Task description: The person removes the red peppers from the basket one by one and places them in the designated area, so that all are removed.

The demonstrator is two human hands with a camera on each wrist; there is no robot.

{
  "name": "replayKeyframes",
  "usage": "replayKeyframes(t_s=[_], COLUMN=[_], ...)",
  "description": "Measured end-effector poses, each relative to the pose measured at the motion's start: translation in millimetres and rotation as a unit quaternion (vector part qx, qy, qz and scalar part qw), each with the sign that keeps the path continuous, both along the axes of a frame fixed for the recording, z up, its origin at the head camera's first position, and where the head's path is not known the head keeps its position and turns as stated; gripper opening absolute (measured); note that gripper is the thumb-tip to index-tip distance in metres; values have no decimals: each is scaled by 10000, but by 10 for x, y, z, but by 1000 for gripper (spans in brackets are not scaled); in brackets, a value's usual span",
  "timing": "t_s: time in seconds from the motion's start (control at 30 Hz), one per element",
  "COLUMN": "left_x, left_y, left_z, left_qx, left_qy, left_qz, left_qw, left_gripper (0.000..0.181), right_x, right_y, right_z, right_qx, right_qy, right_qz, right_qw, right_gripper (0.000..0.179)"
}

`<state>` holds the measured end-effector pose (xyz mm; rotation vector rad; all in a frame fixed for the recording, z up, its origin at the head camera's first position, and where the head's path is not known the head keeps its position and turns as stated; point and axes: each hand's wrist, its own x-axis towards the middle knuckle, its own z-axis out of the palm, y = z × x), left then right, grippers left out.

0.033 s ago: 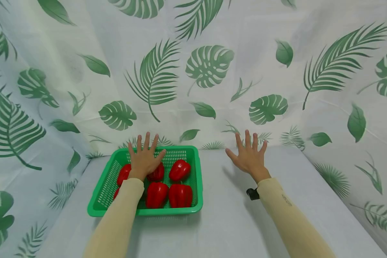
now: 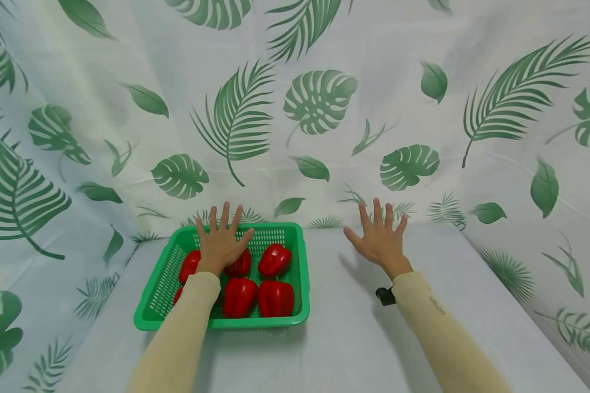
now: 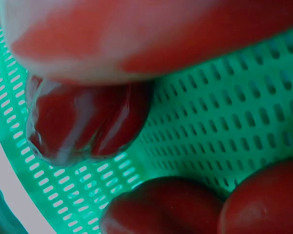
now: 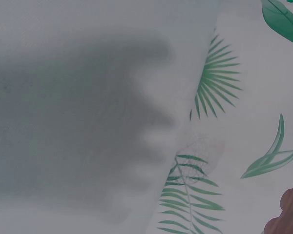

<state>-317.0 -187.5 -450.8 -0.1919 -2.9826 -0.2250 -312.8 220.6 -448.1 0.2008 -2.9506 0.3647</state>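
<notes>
Several glossy red bell peppers lie in a green plastic basket on the left of the table. One pepper rests at the back right, with another pepper in front of it. With fingers spread straight, my left hand hovers over the basket's left half, hiding parts of some peppers. A shiny pepper shows close up in the left wrist view, below a large blurred pinkish-red shape. My right hand is held above the table to the basket's right, fingers spread, holding nothing; fingertips edge into the right wrist view.
White cloth with green leaf prints hangs behind and along both sides. A pale cover lies over the table, and the right hand casts a shadow on it. A small black object sits at the right wrist.
</notes>
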Motion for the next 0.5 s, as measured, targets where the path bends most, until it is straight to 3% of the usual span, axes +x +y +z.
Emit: replayKeyframes(t_s=[0.5], left_x=[54], left_y=[14], left_z=[151], left_qx=[258], left_qy=[-69], left_qz=[-32], left_qw=[9996], left_gripper=[86], right_x=[0], right_y=[-29], right_z=[39], right_qx=[-33], right_qy=[85], right_qz=[68], right_qw=[9999], right_gripper=[95])
